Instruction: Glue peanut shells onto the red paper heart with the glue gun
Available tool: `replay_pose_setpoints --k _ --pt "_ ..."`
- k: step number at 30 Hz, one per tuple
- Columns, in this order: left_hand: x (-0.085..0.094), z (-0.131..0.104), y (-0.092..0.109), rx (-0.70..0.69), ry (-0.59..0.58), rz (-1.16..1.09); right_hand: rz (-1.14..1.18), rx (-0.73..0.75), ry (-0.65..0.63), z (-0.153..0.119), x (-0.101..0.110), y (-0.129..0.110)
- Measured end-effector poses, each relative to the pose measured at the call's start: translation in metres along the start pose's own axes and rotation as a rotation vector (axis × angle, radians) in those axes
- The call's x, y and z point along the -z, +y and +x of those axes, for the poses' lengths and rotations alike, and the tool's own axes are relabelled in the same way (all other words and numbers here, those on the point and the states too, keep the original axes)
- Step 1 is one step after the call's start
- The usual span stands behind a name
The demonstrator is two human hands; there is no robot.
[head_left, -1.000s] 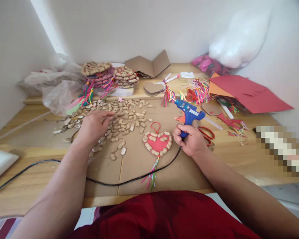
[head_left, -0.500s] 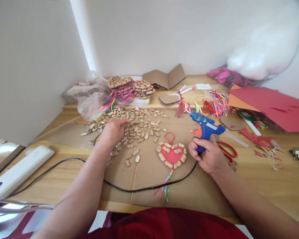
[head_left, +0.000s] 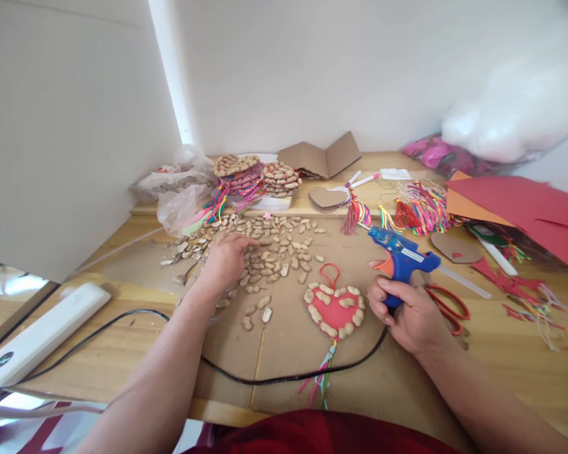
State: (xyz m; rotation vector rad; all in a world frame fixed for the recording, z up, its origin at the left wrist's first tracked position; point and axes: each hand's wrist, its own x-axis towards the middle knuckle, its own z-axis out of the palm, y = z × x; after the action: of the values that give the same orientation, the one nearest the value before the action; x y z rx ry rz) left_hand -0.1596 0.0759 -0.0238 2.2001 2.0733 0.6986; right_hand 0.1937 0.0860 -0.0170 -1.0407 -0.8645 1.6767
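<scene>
red heart (head_left: 334, 311), between hands (head_left: 224, 265) (head_left: 409, 309), nearer the right

Glue gun (head_left: 404, 257) partly hidden; red paper (head_left: 525, 205) cropped.

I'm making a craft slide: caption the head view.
The right hand holds a blue-and-orange plastic glue gun beside a red peanut-edged heart; the left hand hovers over loose tan peanuts.

Your sole head camera looks forward and down from close above left hand (head_left: 224, 261), right hand (head_left: 409, 309) and worktop (head_left: 506, 337).
</scene>
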Motion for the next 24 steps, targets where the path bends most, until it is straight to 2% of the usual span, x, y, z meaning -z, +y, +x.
replay_pose_setpoints --k 5,11,15,20,22,24 --pt "-0.001 -0.002 -0.002 0.111 0.111 -0.026 0.018 -0.028 0.012 -0.001 -0.001 -0.003" --pt "0.009 -0.004 -0.001 0.313 0.087 0.050 0.018 -0.048 0.019 0.000 0.000 -0.003" --pt "0.018 -0.003 -0.003 0.401 0.111 0.122 0.025 -0.048 0.014 0.001 0.002 -0.002" --pt "0.021 -0.003 -0.016 0.408 0.226 0.130 0.026 -0.049 0.019 0.002 0.005 0.000" --pt "0.021 -0.004 -0.024 0.374 0.224 0.125 0.028 -0.054 0.024 0.003 0.006 0.001" --pt "0.021 -0.004 -0.031 0.335 0.174 0.116 0.025 -0.059 0.021 0.004 0.006 0.001"
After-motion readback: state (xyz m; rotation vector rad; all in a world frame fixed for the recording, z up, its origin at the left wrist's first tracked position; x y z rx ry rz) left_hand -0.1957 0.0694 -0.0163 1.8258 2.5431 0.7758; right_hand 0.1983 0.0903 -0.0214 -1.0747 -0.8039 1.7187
